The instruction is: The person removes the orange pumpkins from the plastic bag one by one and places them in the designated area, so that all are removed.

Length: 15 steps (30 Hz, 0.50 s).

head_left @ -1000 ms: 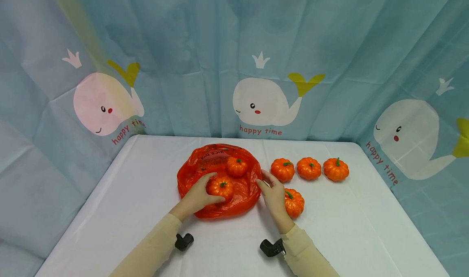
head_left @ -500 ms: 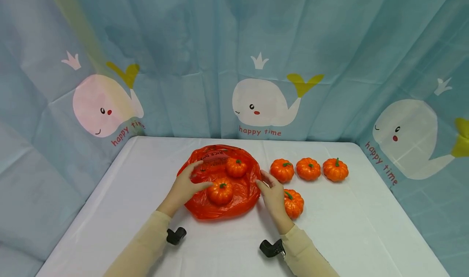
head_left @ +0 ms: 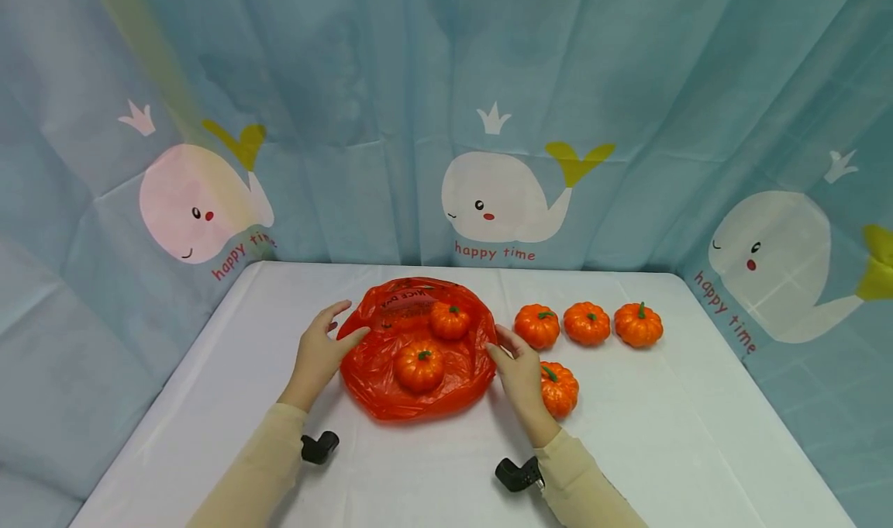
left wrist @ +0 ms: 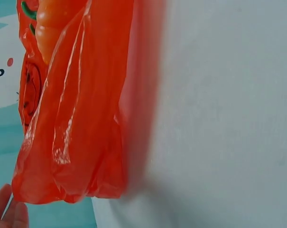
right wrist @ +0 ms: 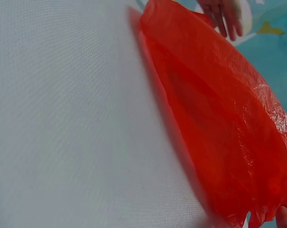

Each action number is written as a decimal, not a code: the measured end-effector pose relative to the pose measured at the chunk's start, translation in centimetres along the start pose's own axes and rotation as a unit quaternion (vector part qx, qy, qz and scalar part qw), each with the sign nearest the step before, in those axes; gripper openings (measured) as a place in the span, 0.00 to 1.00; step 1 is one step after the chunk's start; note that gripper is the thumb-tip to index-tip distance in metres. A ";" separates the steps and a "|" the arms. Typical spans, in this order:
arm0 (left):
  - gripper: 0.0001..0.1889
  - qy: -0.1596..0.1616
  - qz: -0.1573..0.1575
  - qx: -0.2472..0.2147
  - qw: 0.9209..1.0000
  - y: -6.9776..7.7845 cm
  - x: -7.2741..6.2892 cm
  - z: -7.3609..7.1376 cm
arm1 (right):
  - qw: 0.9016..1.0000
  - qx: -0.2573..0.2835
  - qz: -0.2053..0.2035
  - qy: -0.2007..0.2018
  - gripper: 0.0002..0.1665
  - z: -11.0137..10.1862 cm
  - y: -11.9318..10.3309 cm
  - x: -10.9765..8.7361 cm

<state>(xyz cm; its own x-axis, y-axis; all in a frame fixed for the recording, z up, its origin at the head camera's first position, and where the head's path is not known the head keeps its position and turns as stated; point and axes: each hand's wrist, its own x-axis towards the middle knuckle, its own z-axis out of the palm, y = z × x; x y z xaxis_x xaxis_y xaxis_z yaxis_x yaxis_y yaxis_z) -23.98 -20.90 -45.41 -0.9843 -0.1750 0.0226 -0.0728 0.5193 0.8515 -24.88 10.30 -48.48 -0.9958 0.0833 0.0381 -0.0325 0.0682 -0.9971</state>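
Observation:
A red plastic bag point(head_left: 380, 392) lies spread in the middle of the table, its mouth facing up. Inside it sit two small orange pumpkins, the nearer pumpkin point(head_left: 419, 366) and the farther pumpkin point(head_left: 449, 321), both with green stems. My left hand point(head_left: 317, 357) is at the bag's left rim with fingers spread and nothing held; its fingertips point(left wrist: 13, 213) show at the lower left of the left wrist view. With thumb and fingers, my right hand point(head_left: 519, 369) pinches the bag's right rim. Partly hidden behind that hand is another pumpkin point(head_left: 560, 391).
Three more pumpkins stand in a row at the back right: one pumpkin point(head_left: 537, 326), a middle pumpkin point(head_left: 587, 324) and an outer pumpkin point(head_left: 638, 325). All rest on a white-covered table point(head_left: 663, 443). Blue curtains point(head_left: 391, 86) printed with whales surround the back and sides.
My left hand has let go of the nearer pumpkin in the bag and moved left, out to the bag's left rim. My right hand stays at the right rim.

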 end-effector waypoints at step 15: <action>0.31 0.027 -0.030 0.010 0.999 -1.4 -0.2 -0.5 | 1.000 0.018 -0.025 -0.001 0.27 -0.1 -0.3 -0.2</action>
<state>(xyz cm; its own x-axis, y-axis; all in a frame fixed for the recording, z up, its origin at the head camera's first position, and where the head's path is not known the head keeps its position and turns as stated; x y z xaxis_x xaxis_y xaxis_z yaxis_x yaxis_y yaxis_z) -23.63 -22.02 -46.29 -0.9679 -0.2513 0.0010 -0.1348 0.5226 0.8419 -24.63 10.32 -48.22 -0.9930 0.0792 0.0872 -0.0846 0.0360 -0.9958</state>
